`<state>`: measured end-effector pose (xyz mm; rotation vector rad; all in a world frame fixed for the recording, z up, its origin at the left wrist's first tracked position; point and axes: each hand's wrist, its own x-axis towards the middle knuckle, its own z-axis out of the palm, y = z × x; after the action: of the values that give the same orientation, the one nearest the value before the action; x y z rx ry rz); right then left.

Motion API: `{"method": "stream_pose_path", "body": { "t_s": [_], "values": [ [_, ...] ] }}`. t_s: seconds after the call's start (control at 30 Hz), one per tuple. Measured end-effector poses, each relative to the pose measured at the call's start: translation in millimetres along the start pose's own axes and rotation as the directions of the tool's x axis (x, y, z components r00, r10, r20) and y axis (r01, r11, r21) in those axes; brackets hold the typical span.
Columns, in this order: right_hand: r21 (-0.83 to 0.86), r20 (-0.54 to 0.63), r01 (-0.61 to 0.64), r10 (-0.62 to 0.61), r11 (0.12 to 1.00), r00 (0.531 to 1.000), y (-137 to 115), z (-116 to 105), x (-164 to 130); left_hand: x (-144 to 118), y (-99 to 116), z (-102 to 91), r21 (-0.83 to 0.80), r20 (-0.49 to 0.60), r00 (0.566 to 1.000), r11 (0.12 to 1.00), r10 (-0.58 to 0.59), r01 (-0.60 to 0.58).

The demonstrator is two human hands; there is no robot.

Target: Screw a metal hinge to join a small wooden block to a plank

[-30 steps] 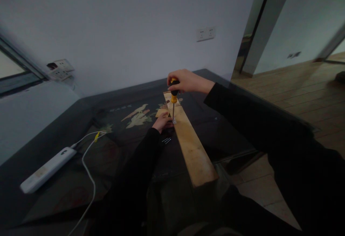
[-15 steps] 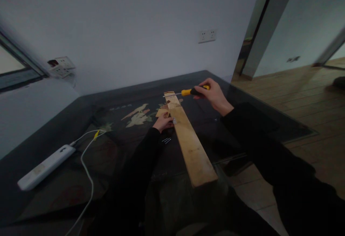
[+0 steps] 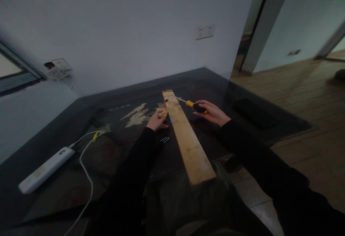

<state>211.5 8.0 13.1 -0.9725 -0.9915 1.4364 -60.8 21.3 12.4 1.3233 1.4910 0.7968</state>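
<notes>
A long wooden plank (image 3: 192, 146) lies lengthwise over the dark table, its near end over my lap. My right hand (image 3: 215, 114) is wrapped round a yellow-and-black screwdriver (image 3: 198, 107), whose shaft points left above the plank's far part. To the left of the plank, my left hand (image 3: 156, 121) has its fingers closed on a small wooden block (image 3: 162, 113). A small shiny metal piece (image 3: 172, 119) lies on the plank's left edge, apart from my fingers. Several screws or nails (image 3: 165, 140) rest on the table below my left hand.
A white power strip (image 3: 47, 169) with a white cable (image 3: 87, 175) lies on the table's left. The table (image 3: 107, 103) has a floral picture and stands against a wall with sockets (image 3: 205, 32). A dark flat object (image 3: 254, 113) lies at the right.
My left hand has let go of the small metal piece and taken hold of the wooden block. My right hand has lowered the screwdriver, its tip moving right.
</notes>
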Motion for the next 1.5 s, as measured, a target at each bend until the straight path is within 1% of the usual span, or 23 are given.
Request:
{"method": "stream_pose_path", "body": {
  "t_s": [0.07,0.1,0.13,0.2,0.23,0.3,0.37,0.43,0.5,0.57,0.7,0.77,0.83,1.0,1.17,1.27,1.4,1.5],
  "values": [
    [-0.026,0.038,-0.010,0.011,1.000,0.999,2,0,-1,-2,-9,-9.3,0.134,-0.037,0.993,0.986,0.109,-0.103],
    [-0.023,0.037,-0.010,0.011,1.000,0.999,4,0,0,-5,-14,-14.6,0.214,-0.050,0.981,0.962,0.185,-0.171],
    [-0.018,0.029,-0.015,0.015,1.000,0.999,5,0,0,-8,-20,-20.0,0.290,-0.037,0.965,0.927,0.260,-0.239],
    [-0.009,-0.005,-0.018,0.018,1.000,1.000,9,-2,3,-19,-30,-29.8,0.392,0.013,0.914,0.839,0.404,-0.377],
    [-0.011,-0.019,-0.014,0.013,1.000,1.000,11,-2,4,-25,-34,-33.8,0.417,0.057,0.888,0.797,0.456,-0.436],
    [-0.030,-0.035,0.006,-0.007,1.000,0.999,14,-4,6,-36,-41,-39.6,0.430,0.153,0.847,0.738,0.509,-0.521],
    [-0.058,-0.035,0.031,-0.033,0.998,0.999,16,-6,7,-43,-45,-42.8,0.406,0.245,0.831,0.726,0.499,-0.556],
    [-0.094,-0.030,0.055,-0.058,0.994,0.998,17,-7,8,-45,-47,-44.4,0.382,0.310,0.828,0.736,0.468,-0.559],
    [-0.148,-0.028,0.082,-0.088,0.986,0.996,18,-8,9,-44,-49,-45.0,0.379,0.344,0.824,0.736,0.450,-0.561],
    [-0.232,-0.036,0.116,-0.128,0.966,0.991,18,-9,9,-43,-49,-45.1,0.391,0.368,0.811,0.715,0.455,-0.579],
    [-0.472,-0.062,0.148,-0.200,0.869,0.978,19,-8,10,-43,-47,-44.5,0.411,0.407,0.778,0.665,0.478,-0.623],
    [-0.559,-0.057,0.152,-0.220,0.815,0.974,19,-8,10,-44,-47,-44.3,0.415,0.415,0.772,0.654,0.482,-0.632],
    [-0.608,-0.042,0.166,-0.241,0.777,0.970,20,-8,11,-44,-46,-44.2,0.418,0.418,0.768,0.649,0.485,-0.636],
    [-0.696,-0.003,0.212,-0.298,0.686,0.954,22,-11,13,-42,-48,-44.7,0.424,0.425,0.757,0.630,0.496,-0.651],
    [-0.777,0.084,0.259,-0.313,0.573,0.946,27,-16,18,-40,-50,-44.4,0.466,0.429,0.737,0.571,0.522,-0.676],
    [-0.822,0.110,0.266,-0.317,0.504,0.942,29,-18,20,-40,-50,-43.2,0.474,0.435,0.726,0.550,0.533,-0.688],
    [-0.870,0.154,0.283,-0.323,0.404,0.934,31,-17,18,-37,-52,-40.6,0.491,0.417,0.730,0.542,0.541,-0.682],
    [-0.881,0.170,0.290,-0.323,0.373,0.931,32,-14,16,-35,-54,-38.6,0.502,0.399,0.734,0.539,0.550,-0.676]
  ]
}}
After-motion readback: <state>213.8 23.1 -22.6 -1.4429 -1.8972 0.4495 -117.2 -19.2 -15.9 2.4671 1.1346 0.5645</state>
